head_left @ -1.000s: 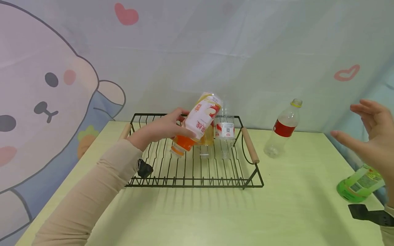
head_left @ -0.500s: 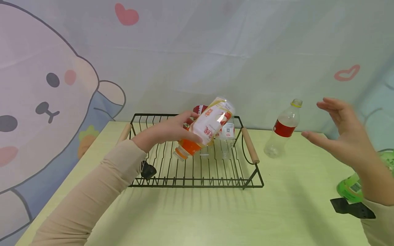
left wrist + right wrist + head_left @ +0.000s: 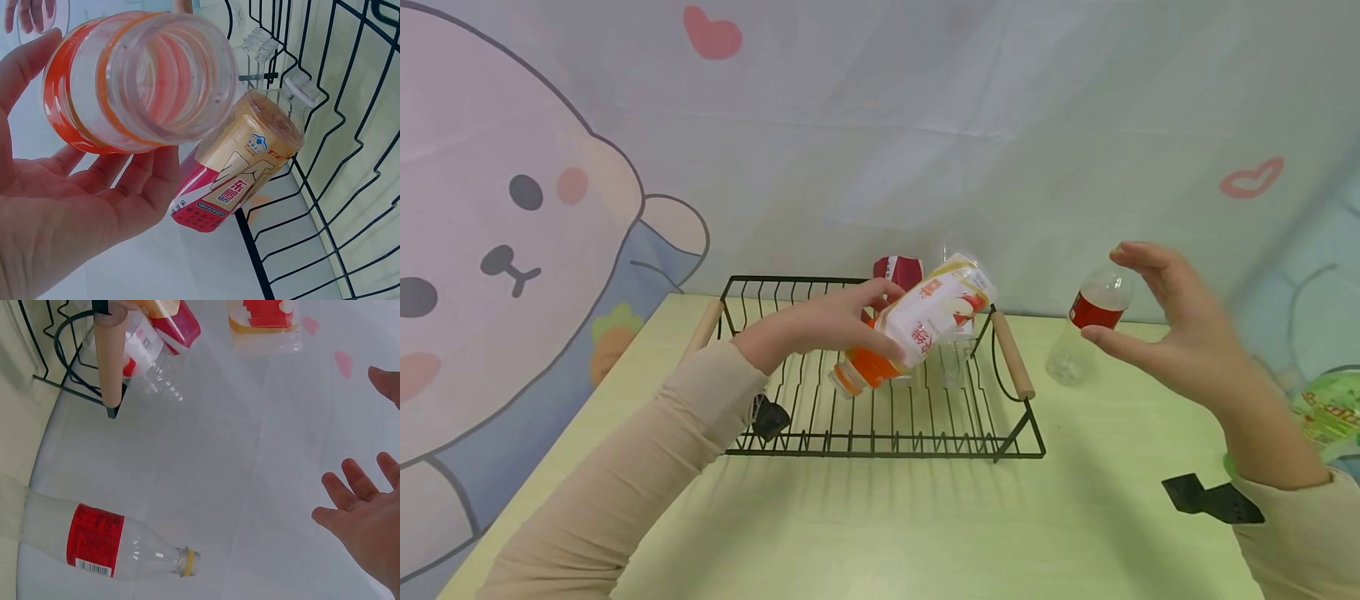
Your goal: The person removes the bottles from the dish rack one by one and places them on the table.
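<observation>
While two beige sleeves (image 3: 640, 467) reach in from the near edge over a pale green surface (image 3: 910, 533), a black strap (image 3: 1213, 500) sits at the right wrist. To the right, partly hidden behind that forearm, is a green bottle (image 3: 1326, 408). Left of centre stands a black wire rack (image 3: 872, 455) with a wooden handle (image 3: 1013, 357) at each end.

Above the rack, the left hand (image 3: 827, 321) holds an orange-and-white bottle (image 3: 936, 312), fingers and thumb wrapped around its lower part; it tilts with its open neck down, near and left, and its base up, far and right. Over on the right, the right hand (image 3: 1187, 342) has its fingers and thumb spread wide, near but apart from a clear bottle (image 3: 1093, 314) with a red label, which stands on the surface right of the rack.

Farther back, a red-and-gold bottle (image 3: 234, 165) and a see-through bottle (image 3: 953, 362) lean side by side in the rack, necks down. Beyond everything hangs a pale curtain (image 3: 1037, 75) printed with hearts and a cartoon animal.
</observation>
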Motion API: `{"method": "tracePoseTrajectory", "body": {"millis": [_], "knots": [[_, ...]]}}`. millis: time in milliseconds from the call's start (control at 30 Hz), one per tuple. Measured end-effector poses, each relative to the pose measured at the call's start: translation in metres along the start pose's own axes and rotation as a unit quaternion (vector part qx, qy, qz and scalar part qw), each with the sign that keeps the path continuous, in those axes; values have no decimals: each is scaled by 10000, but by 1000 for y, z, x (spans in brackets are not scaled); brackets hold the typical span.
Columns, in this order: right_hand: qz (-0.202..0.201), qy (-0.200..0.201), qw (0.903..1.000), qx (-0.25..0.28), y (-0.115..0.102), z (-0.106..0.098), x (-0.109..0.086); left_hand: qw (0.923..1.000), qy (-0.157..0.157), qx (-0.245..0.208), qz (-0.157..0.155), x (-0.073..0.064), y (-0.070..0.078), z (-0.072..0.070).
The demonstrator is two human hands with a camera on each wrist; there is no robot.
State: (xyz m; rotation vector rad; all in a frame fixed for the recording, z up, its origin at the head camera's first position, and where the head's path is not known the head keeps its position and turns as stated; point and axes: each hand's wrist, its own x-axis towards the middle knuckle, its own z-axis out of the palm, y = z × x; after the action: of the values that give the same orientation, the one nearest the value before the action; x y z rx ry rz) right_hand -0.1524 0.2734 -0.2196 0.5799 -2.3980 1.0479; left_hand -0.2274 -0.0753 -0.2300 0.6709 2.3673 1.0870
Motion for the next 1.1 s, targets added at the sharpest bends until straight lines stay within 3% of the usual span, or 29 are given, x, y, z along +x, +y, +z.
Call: {"method": "tracePoseTrajectory", "body": {"millis": [200,533,800,1100], "knots": [[177,-338,9992,-153,-10,15,6,9998,-163,-30,61,2,1,3],[-95,-873,9961,-59,-26,44,18,9979,-628,-81,125,3,-1,2],[-199,-1244,9916,278,-30,59,17,9963,-828,162,167,5,-1,3],[-356,-1773,9835,53,-32,73,19,9922,-1174,364,208,8,2,5]]}}
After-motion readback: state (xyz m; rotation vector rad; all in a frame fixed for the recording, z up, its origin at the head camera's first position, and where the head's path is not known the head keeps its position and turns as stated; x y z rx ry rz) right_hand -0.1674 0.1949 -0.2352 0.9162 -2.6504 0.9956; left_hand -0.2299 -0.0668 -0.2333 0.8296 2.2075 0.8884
